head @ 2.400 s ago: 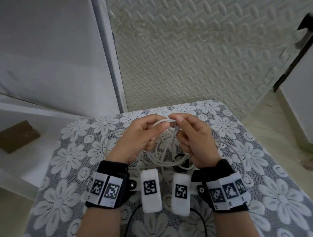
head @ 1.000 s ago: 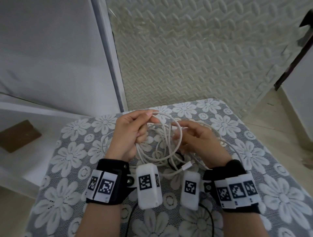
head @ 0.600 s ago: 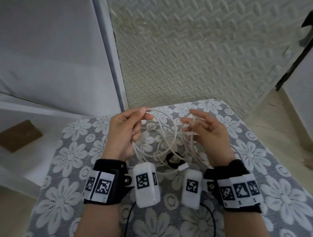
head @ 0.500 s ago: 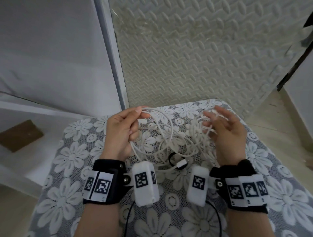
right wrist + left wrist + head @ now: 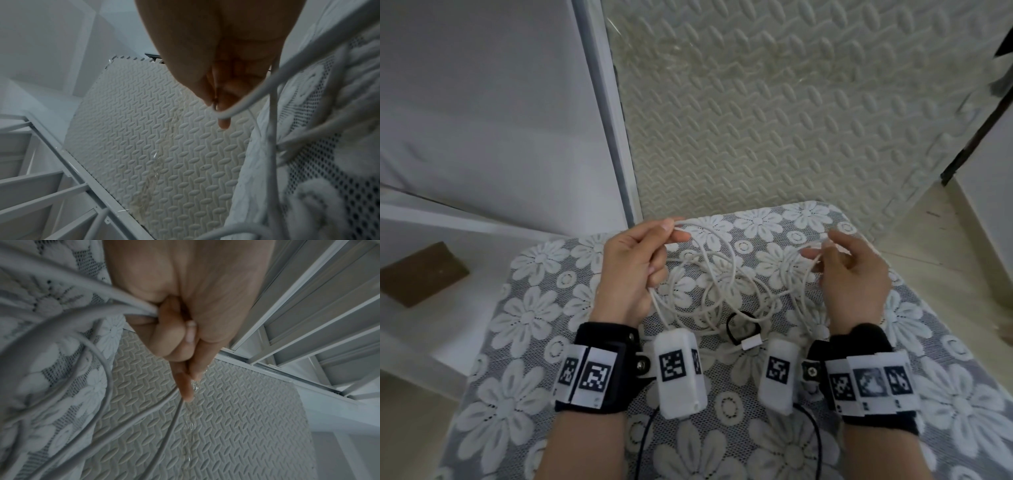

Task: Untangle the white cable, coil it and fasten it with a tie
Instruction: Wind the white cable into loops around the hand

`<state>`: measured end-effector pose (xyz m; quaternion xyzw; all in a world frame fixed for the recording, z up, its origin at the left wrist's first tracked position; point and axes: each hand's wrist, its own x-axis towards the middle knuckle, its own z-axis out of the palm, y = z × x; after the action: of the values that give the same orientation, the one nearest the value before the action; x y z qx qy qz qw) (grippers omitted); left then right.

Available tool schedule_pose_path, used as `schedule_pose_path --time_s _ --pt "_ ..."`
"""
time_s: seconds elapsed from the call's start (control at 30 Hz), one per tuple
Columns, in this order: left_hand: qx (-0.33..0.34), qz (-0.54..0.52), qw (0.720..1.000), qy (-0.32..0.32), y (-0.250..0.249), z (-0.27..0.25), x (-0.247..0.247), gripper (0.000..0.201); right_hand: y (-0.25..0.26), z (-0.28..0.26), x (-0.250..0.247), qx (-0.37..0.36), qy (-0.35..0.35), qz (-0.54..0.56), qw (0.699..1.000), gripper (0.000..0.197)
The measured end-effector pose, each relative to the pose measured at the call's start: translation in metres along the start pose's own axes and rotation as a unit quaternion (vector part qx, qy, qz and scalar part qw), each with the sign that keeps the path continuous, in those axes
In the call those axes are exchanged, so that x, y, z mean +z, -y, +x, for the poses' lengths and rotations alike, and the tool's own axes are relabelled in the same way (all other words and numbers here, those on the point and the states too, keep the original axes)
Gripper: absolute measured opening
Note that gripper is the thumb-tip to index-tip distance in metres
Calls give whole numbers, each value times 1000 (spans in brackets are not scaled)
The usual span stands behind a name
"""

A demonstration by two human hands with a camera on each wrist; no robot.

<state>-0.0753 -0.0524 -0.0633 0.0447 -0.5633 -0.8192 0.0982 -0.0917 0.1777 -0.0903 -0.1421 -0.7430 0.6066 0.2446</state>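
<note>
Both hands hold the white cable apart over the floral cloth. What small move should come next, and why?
Probably draw the right hand a little further outward while the left hand keeps its grip. The white cable hangs between them in crossing loops, not yet untangled, and the black tie lies unused on the cloth.

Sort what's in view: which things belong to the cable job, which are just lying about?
Job: white cable, held by left hand and right hand; black tie lying on the floral cloth.
Lying about: brown block, foam mat.
</note>
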Motion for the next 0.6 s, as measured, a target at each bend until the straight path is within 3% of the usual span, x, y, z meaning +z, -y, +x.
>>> schedule_pose_path --time_s 0.13,0.23,0.3,0.4,0.53,0.6 --pt "0 9 1000 1 1 -1 3 19 3 0 -3 -27 -41 -62 997 18" --pt "-1 8 1000 1 1 -2 5 20 12 -5 0 -31 -44 3 999 11" --pt "-1 6 1000 2 0 -2 6 21 20 -10 5 -8 22 131 991 9" --pt "-4 -3 1000 4 -1 -2 6 22 34 -18 10 47 183 272 944 19" --pt "0 -13 1000 22 -6 -4 10 20 44 -26 17 109 388 309 861 38" --pt "3 -16 999 29 -9 -5 13 19 42 -27 19 125 451 290 835 47"
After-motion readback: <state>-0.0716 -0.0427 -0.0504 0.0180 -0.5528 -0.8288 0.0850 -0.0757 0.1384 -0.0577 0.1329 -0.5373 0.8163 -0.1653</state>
